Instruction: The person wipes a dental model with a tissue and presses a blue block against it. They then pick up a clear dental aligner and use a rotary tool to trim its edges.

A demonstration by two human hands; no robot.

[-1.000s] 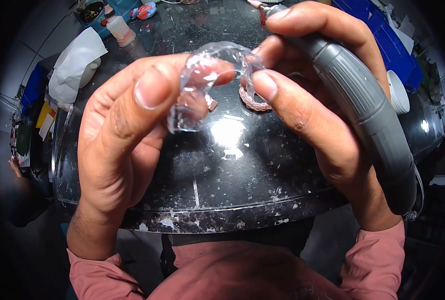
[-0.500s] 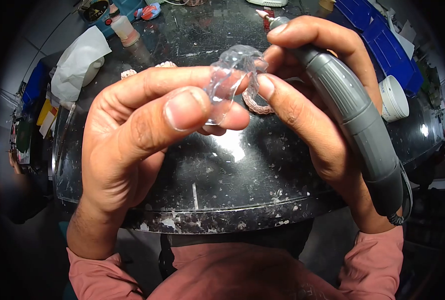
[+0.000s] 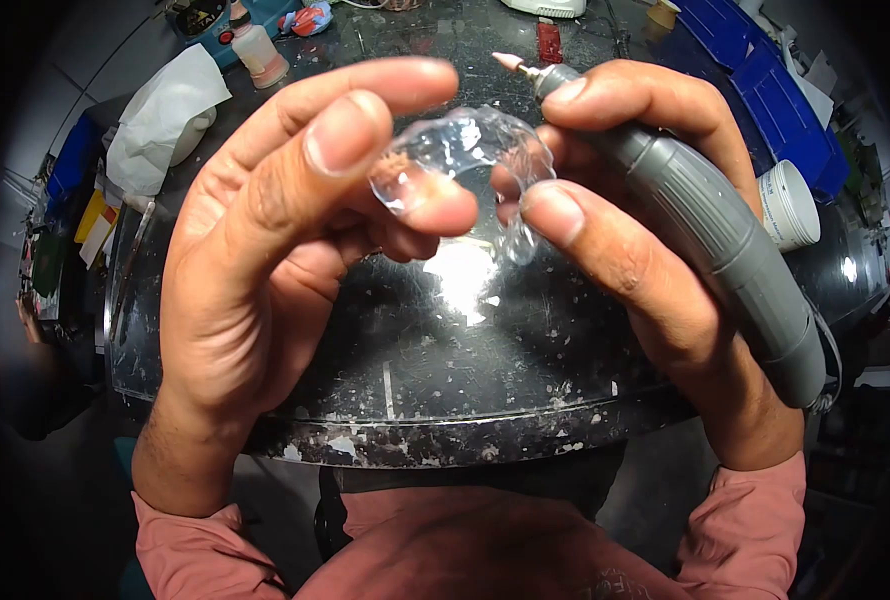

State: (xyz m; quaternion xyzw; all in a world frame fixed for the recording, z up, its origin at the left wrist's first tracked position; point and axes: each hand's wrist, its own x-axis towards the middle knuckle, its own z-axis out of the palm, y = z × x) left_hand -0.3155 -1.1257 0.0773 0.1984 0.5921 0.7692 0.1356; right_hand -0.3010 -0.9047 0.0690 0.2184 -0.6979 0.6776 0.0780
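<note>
A clear, arch-shaped plastic piece (image 3: 477, 135) is up over the dark table, its curve toward the back. My right hand (image 3: 655, 285) pinches its right end at the thumb and also grips a grey rotary handpiece (image 3: 710, 215), whose pointed pink tip (image 3: 508, 61) points to the upper left. My left hand (image 3: 255, 230) is at the left end of the arch, thumb and index finger raised and apart. One lower fingertip of it touches or lies just behind the clear plastic.
Along the back are a bottle (image 3: 257, 55), a red block (image 3: 549, 43) and a white device (image 3: 545, 8). White cloth (image 3: 160, 130) lies left, a thin tool (image 3: 130, 265) below it. A white tub (image 3: 789, 205) and blue bins (image 3: 785, 115) stand right. Another person's hand (image 3: 31, 318) shows far left.
My left thumb and index finger have let go of the clear piece and lifted. The piece has turned to show its full arch. The handpiece has moved slightly right.
</note>
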